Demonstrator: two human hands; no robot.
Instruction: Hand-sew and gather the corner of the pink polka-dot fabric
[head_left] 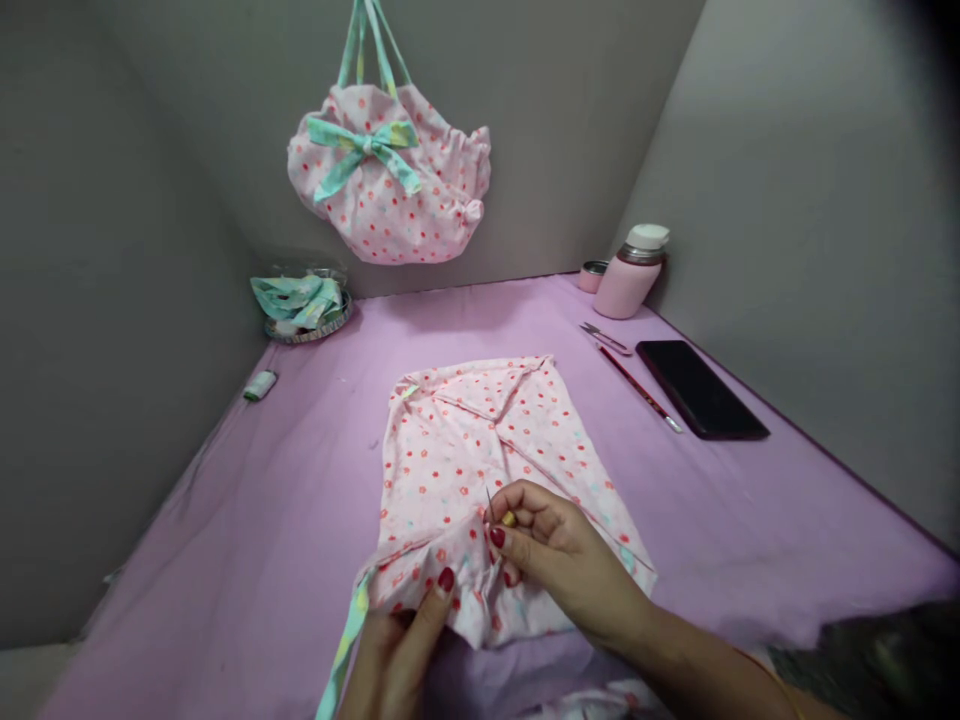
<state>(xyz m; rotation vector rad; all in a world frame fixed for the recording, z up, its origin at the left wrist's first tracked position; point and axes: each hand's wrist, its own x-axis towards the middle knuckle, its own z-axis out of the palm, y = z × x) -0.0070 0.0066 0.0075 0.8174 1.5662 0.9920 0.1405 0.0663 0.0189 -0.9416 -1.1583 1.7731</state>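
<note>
In the head view, a needle (490,500) was pinched between the thumb and forefinger of the right hand (555,545), its slim length standing nearly upright, leaning slightly leftward, with its upper end clear of the fingertips. The dotted cloth (442,475) was spread beneath and beyond that hand, its long axis running away from both hands. Its gathered near edge was gripped by the left hand (420,645), thumb on top and fingers hidden beneath; the gathers were bunched between the two hands, with the needle nearer the right. A brass-coloured bit (509,519), perhaps a thimble, was seen at the right fingers, too small to be told surely. Green ribbon (350,640) was left trailing beside the left wrist. Far ahead and leftward of the left hand, green strips (296,298) were held in a round tray (330,328). Ahead and rightward of the right hand, a pink bottle (627,287) was set beside a small cup (591,280), the contents of both being hidden.
</note>
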